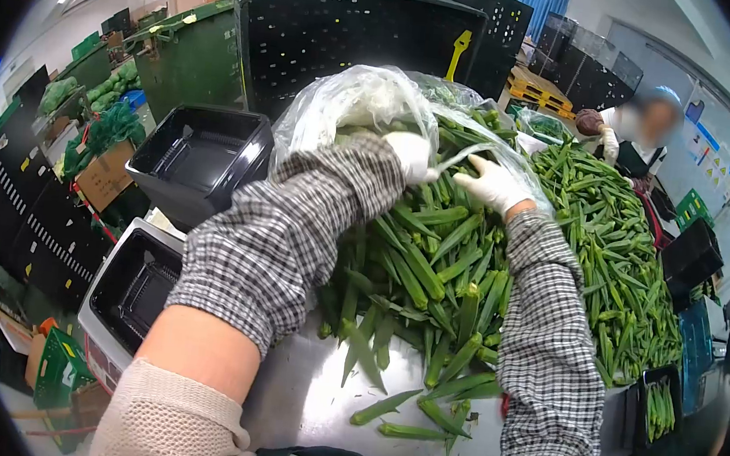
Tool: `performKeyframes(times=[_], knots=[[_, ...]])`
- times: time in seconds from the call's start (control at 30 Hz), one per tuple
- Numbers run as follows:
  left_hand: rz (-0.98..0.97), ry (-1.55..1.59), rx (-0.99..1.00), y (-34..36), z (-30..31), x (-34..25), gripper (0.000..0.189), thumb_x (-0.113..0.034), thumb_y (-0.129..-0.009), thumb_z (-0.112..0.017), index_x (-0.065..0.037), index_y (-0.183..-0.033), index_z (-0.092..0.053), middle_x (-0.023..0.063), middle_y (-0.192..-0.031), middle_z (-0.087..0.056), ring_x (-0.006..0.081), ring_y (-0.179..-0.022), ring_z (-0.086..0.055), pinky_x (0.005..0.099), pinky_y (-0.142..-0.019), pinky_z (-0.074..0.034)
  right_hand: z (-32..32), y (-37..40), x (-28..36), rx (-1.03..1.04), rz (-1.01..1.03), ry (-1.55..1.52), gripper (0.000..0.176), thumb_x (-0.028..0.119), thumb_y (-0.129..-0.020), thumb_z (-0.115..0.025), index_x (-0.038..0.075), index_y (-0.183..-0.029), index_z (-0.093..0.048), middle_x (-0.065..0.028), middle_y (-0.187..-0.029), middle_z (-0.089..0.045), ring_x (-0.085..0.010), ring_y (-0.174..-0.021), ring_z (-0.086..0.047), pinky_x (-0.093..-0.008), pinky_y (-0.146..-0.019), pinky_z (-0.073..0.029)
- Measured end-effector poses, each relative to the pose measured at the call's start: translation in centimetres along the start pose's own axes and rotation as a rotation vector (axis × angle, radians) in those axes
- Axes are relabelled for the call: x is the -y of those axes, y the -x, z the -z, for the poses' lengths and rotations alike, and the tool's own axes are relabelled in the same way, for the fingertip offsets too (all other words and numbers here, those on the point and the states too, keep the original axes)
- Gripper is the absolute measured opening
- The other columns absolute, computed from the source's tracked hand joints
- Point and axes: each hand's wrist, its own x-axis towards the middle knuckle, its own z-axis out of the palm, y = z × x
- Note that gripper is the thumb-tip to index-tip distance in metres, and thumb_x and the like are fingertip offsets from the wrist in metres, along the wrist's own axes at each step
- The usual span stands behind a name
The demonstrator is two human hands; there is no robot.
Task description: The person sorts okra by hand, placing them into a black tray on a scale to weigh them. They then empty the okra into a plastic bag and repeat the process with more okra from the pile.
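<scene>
Metal table (pixel 287 396) under okra (pixel 440 266), black crate (pixel 357 38) behind; left hand (pixel 412 157) gripping clear bag (pixel 369 96), right hand (pixel 496 186) unclenched.

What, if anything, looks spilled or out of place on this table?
A few loose okra pods lie strewn on the bare metal table, in front of the okra heap between the arms, with small green scraps beside them. They look like strays; nothing looks clearly damaged.

A large green bin (pixel 190 51) at upper left; a cardboard box (pixel 105 173) at left; yellow pallets (pixel 539 92) and a blue-capped person (pixel 642 139) at upper right.
</scene>
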Motion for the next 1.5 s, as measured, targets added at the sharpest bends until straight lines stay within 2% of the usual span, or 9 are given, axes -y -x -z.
performKeyframes(times=[0.13,0.7,0.73,0.83,1.0,1.13,1.2,1.3,1.5], knots=[[0.301,-0.078,0.233,0.5,-1.5,-0.6,0.099,-0.074,-0.063,-0.054,0.000,-0.127,-0.042,0.0208,-0.121,-0.052,0.0302,-0.110,-0.053,0.0379,-0.092,-0.043,-3.1,-0.7,0.7,0.098,-0.052,0.220,0.090,0.055,-0.070,-0.061,0.008,-0.139,-0.028,-0.0203,-0.140,-0.032,-0.0341,-0.130,-0.029,-0.0419,-0.106,-0.027],[0.142,-0.013,0.489,11.6,-2.5,-11.2,0.089,-0.060,-0.062,-0.063,-0.005,-0.129,-0.041,0.0221,-0.125,-0.046,0.0317,-0.112,-0.050,0.0373,-0.091,-0.044,-0.6,13.9,2.6,0.511,0.175,0.040,0.065,0.024,-0.066,-0.061,0.006,-0.128,-0.047,-0.0198,-0.134,-0.042,-0.0334,-0.124,-0.039,-0.0367,-0.106,-0.028],[0.168,-0.046,0.329,12.8,-2.7,-12.2,0.079,-0.056,-0.064,-0.065,-0.004,-0.121,-0.051,0.0205,-0.116,-0.055,0.0301,-0.103,-0.056,0.0361,-0.087,-0.045,0.4,14.9,2.9,0.504,0.168,-0.050,0.061,0.022,-0.069,-0.059,0.006,-0.127,-0.049,-0.0194,-0.132,-0.044,-0.0317,-0.123,-0.041,-0.0350,-0.105,-0.030],[0.034,0.138,0.552,13.9,0.4,-13.0,0.068,-0.053,-0.065,-0.067,-0.001,-0.108,-0.060,0.0186,-0.104,-0.062,0.0288,-0.093,-0.060,0.0360,-0.083,-0.047,5.3,17.5,3.3,0.246,0.188,-0.194,0.051,0.023,-0.075,-0.059,0.004,-0.122,-0.053,-0.0169,-0.125,-0.052,-0.0262,-0.114,-0.050,-0.0320,-0.098,-0.037],[0.016,0.275,-0.028,15.4,8.3,-13.9,0.052,-0.052,-0.070,-0.062,-0.001,-0.083,-0.069,0.0178,-0.078,-0.066,0.0260,-0.073,-0.064,0.0347,-0.073,-0.050,11.2,25.2,5.0,0.109,0.023,-0.361,0.048,0.023,-0.080,-0.056,-0.004,-0.119,-0.053,-0.0125,-0.116,-0.058,-0.0178,-0.105,-0.054,-0.0294,-0.093,-0.040],[-0.085,0.713,-0.738,20.6,15.1,-16.2,0.039,-0.034,-0.079,-0.064,0.002,-0.092,-0.067,0.0089,-0.079,-0.067,0.0143,-0.070,-0.062,0.0272,-0.066,-0.049,7.7,34.2,5.5,0.040,-0.169,-0.338,0.049,0.025,-0.077,-0.064,-0.005,-0.115,-0.055,-0.0167,-0.105,-0.062,-0.0177,-0.091,-0.061,-0.0271,-0.079,-0.049],[-0.161,1.103,-0.902,25.9,16.1,-18.5,0.027,-0.024,-0.083,-0.061,0.002,-0.087,-0.067,0.0055,-0.077,-0.067,0.0110,-0.069,-0.059,0.0249,-0.063,-0.047,6.6,38.1,9.2,0.151,-0.277,-0.172,0.059,0.025,-0.074,-0.069,-0.001,-0.123,-0.049,-0.0176,-0.098,-0.062,-0.0201,-0.084,-0.062,-0.0305,-0.071,-0.049],[-0.343,1.285,-0.975,30.7,12.5,-20.3,0.028,-0.024,-0.079,-0.064,0.003,-0.073,-0.064,0.0028,-0.062,-0.060,0.0066,-0.060,-0.052,0.0242,-0.055,-0.042,0.1,41.7,9.2,-0.251,-0.021,0.093,0.047,0.020,-0.074,-0.071,0.003,-0.116,-0.057,-0.0115,-0.093,-0.064,-0.0220,-0.074,-0.062,-0.0314,-0.067,-0.049],[-0.097,1.480,-0.017,41.4,-1.9,-20.4,0.028,-0.024,-0.090,-0.052,0.000,-0.094,-0.066,0.0107,-0.091,-0.067,0.0181,-0.084,-0.063,0.0314,-0.081,-0.048,1.5,44.8,9.9,-0.742,-0.220,-0.178,0.015,0.009,-0.083,-0.061,0.000,-0.094,-0.058,-0.0072,-0.075,-0.060,-0.0153,-0.064,-0.057,-0.0264,-0.060,-0.046]])
